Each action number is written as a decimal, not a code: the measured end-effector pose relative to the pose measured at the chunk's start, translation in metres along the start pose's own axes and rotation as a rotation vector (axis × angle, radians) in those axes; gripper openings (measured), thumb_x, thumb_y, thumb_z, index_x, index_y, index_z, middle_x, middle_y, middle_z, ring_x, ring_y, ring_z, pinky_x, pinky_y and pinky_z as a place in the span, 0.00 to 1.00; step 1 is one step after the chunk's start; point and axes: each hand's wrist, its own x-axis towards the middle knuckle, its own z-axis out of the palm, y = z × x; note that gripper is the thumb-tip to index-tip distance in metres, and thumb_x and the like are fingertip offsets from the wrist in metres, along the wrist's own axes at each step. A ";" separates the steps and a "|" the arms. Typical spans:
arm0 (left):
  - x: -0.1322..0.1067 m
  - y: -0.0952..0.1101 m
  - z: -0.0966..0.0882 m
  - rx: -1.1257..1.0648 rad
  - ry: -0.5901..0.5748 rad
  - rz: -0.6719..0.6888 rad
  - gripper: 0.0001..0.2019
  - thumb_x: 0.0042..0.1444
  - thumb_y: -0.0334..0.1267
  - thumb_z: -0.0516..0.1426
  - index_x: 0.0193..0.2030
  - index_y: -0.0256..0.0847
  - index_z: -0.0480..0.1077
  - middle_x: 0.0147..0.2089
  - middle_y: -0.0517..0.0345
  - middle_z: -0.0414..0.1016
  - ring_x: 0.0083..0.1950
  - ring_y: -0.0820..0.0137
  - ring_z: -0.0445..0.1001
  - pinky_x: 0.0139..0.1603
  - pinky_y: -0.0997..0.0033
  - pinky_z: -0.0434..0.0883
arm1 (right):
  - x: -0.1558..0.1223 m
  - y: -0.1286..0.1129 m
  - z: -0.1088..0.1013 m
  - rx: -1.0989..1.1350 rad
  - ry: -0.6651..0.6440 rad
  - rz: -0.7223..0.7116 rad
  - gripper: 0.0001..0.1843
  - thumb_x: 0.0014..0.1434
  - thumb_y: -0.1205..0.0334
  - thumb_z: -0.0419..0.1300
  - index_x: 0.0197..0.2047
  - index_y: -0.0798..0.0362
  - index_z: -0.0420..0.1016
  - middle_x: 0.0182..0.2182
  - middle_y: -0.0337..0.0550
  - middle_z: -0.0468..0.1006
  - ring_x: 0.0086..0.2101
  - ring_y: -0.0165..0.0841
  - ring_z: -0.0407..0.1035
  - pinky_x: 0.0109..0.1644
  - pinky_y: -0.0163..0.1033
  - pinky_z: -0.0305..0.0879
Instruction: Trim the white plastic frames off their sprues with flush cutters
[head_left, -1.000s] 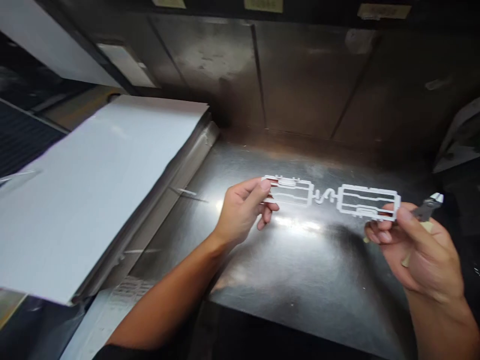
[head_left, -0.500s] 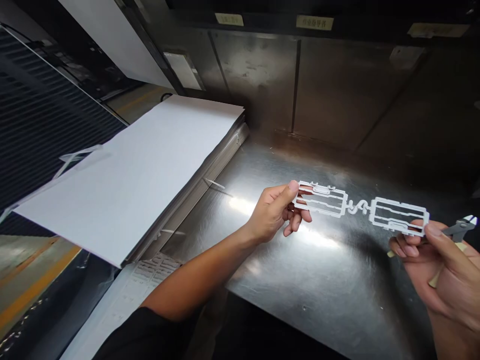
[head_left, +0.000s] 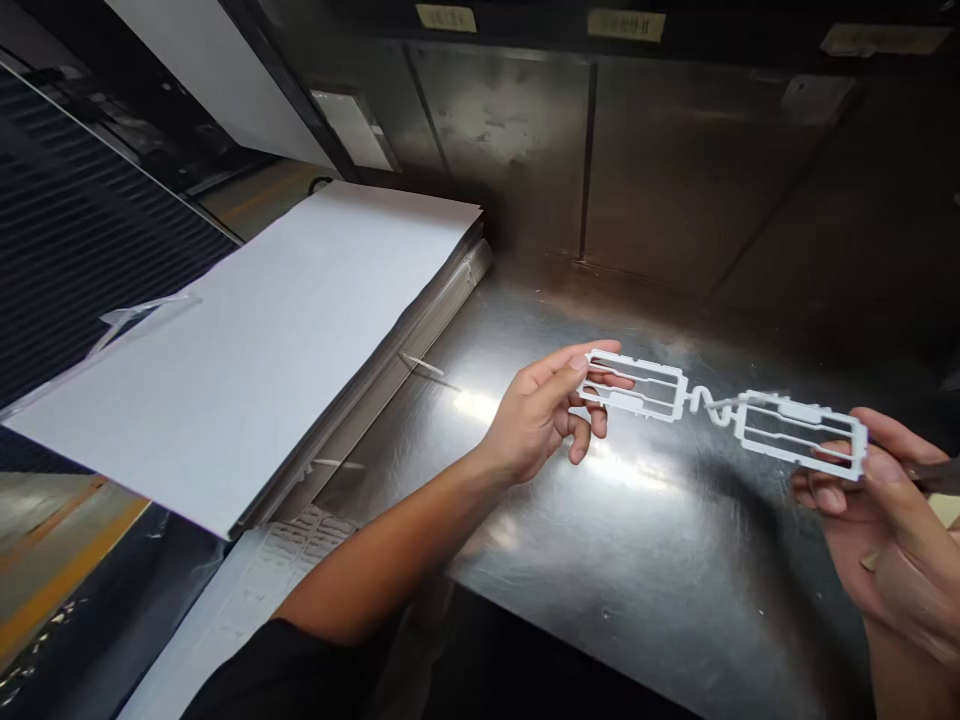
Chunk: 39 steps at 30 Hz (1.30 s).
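Brushed steel wall panels [head_left: 510,130], with small paper labels [head_left: 626,25] along their top edge, are rising behind a stainless tabletop [head_left: 600,560] that is throwing back a bright glare. A stack of white sheets [head_left: 225,370] is lying at the left of the tabletop, and a dark ribbed panel [head_left: 67,190] is showing beyond the stack's far-left edge. A thin translucent plastic strip [head_left: 142,315] is resting on top of the stack, a white sliver of plastic [head_left: 421,365] is lying just beside its right side, and a printed sheet [head_left: 277,570] is poking out below its near corner.

To the right of the stack, a white moulded plastic frame piece [head_left: 699,398] is being held in the air above the tabletop — two long rectangular frames joined by a zigzag link. The left hand [head_left: 544,410] is grasping the frame nearer the stack, its thumb lying across the front and its fingers curling behind. The right hand [head_left: 885,570] is grasping the frame farther from the stack, and it is also clenching a pair of side cutters [head_left: 941,477] — only a dark, blurred metal part is showing, at the picture's right edge.
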 end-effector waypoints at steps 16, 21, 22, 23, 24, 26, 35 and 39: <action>-0.003 -0.001 -0.001 -0.078 -0.111 -0.021 0.27 0.73 0.56 0.69 0.66 0.36 0.83 0.53 0.42 0.88 0.29 0.69 0.81 0.17 0.77 0.74 | 0.006 -0.001 -0.004 0.016 0.000 0.132 0.22 0.54 0.59 0.84 0.53 0.46 0.93 0.37 0.47 0.79 0.29 0.36 0.64 0.31 0.45 0.71; -0.006 -0.001 0.000 -0.053 -0.103 -0.031 0.27 0.73 0.58 0.68 0.66 0.38 0.83 0.53 0.41 0.89 0.28 0.70 0.80 0.15 0.77 0.71 | 0.005 -0.004 0.000 0.004 -0.002 0.165 0.21 0.53 0.61 0.82 0.52 0.44 0.94 0.36 0.48 0.76 0.29 0.38 0.62 0.31 0.48 0.68; -0.006 -0.001 0.000 -0.050 -0.107 -0.030 0.27 0.73 0.58 0.68 0.66 0.38 0.83 0.53 0.42 0.89 0.28 0.70 0.80 0.15 0.78 0.70 | 0.005 -0.004 0.000 0.004 0.003 0.163 0.21 0.53 0.61 0.83 0.52 0.44 0.94 0.36 0.48 0.76 0.29 0.39 0.62 0.31 0.48 0.68; -0.006 -0.001 -0.001 -0.046 -0.109 -0.028 0.27 0.73 0.59 0.68 0.66 0.38 0.83 0.53 0.42 0.89 0.28 0.70 0.80 0.16 0.78 0.70 | 0.004 -0.004 0.001 0.005 0.007 0.164 0.21 0.53 0.60 0.83 0.51 0.44 0.94 0.36 0.48 0.75 0.29 0.38 0.62 0.31 0.48 0.67; -0.006 -0.001 -0.001 -0.043 -0.112 -0.024 0.27 0.74 0.59 0.68 0.66 0.38 0.83 0.53 0.42 0.89 0.28 0.70 0.80 0.16 0.78 0.70 | 0.004 -0.004 0.001 0.005 0.012 0.163 0.21 0.53 0.60 0.83 0.51 0.44 0.93 0.35 0.47 0.75 0.29 0.38 0.61 0.31 0.48 0.67; -0.006 -0.001 -0.001 -0.035 -0.115 -0.014 0.27 0.75 0.59 0.67 0.67 0.39 0.83 0.54 0.41 0.89 0.28 0.71 0.80 0.17 0.79 0.70 | 0.004 -0.003 0.001 0.003 0.017 0.164 0.20 0.52 0.60 0.83 0.49 0.44 0.93 0.36 0.47 0.75 0.29 0.37 0.60 0.31 0.47 0.66; -0.007 -0.001 0.000 -0.020 -0.123 0.025 0.21 0.79 0.56 0.64 0.65 0.42 0.84 0.51 0.49 0.86 0.29 0.75 0.79 0.19 0.82 0.69 | 0.009 0.000 -0.002 -0.003 -0.007 0.122 0.22 0.51 0.62 0.85 0.50 0.41 0.92 0.38 0.46 0.78 0.30 0.38 0.62 0.35 0.49 0.68; -0.008 0.000 0.002 -0.035 -0.108 0.038 0.20 0.79 0.55 0.65 0.63 0.44 0.85 0.47 0.53 0.81 0.29 0.75 0.79 0.18 0.83 0.68 | 0.006 0.000 0.001 -0.001 0.008 0.104 0.24 0.49 0.63 0.85 0.50 0.41 0.92 0.38 0.46 0.79 0.29 0.38 0.63 0.35 0.50 0.69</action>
